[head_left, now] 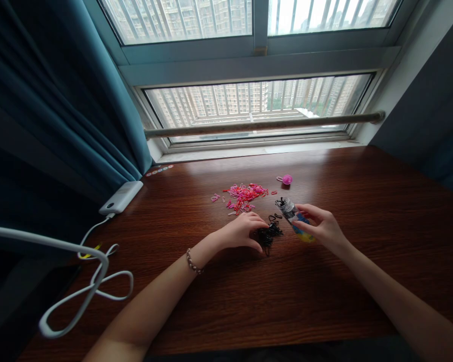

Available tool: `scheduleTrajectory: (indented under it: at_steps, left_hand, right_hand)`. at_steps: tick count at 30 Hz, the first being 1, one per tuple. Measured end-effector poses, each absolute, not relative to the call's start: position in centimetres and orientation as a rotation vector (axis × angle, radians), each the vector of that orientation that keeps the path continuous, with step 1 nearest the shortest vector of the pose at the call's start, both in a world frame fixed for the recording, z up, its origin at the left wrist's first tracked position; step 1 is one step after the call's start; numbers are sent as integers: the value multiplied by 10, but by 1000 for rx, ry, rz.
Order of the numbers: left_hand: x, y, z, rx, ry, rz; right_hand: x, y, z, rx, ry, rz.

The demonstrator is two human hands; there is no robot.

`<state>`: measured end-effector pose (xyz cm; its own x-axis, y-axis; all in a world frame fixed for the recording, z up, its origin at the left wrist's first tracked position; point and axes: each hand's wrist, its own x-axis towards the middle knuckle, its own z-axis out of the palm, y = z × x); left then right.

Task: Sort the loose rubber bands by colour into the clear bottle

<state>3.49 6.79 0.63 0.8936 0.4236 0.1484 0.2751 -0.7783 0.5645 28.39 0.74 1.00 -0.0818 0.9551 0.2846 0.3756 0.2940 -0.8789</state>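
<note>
My right hand (320, 224) grips a small clear bottle (290, 211), tilted with its open mouth toward the left; small black rubber bands show at its mouth. My left hand (243, 230) rests curled on the wooden table (324, 296), its fingertips closed on a clump of small black rubber bands (271, 233) lying just below the bottle's mouth. A beaded bracelet (193, 262) sits on my left wrist.
A scattered heap of pink and red rubber bands (243, 195) lies beyond my hands, with a pink round cap (287, 179) to its right. A white power bank (121, 197) and its looping white cable (98, 281) lie at the left. A teal curtain (60, 100) and window (256, 100) stand behind.
</note>
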Motion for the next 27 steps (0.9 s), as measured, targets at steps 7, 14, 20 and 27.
scheduleTrajectory:
  at_steps: [7,14,20,27]
  left_hand:
    - [31,68,12,2572,605,287]
    - [32,66,5,2500,644,280]
    - [33,66,2,2497,663,342]
    - [32,70,0,2155,783,619]
  right_hand:
    - [284,8,10,-1245,-1642,766]
    - [282,7,9,-1245,-1657,761]
    - [281,7,13,-1244,-1769,704]
    - [279,6,20,-1218,-2010,636]
